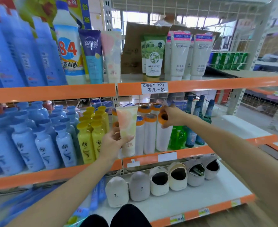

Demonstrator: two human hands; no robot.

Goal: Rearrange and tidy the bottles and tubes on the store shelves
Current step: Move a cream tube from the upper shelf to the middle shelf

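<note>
Left hand (112, 141) grips pastel tube (127, 128); right hand (171, 116) pinches orange cap (162, 118)

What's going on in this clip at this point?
A person is tidying a store shelf. The left hand grips a pastel tube held upright in front of the middle shelf. The right hand has its fingers curled around the orange cap of a white bottle standing in a group of the same bottles. A matching pastel tube stands on the top shelf, beside a purple and blue tube.
</note>
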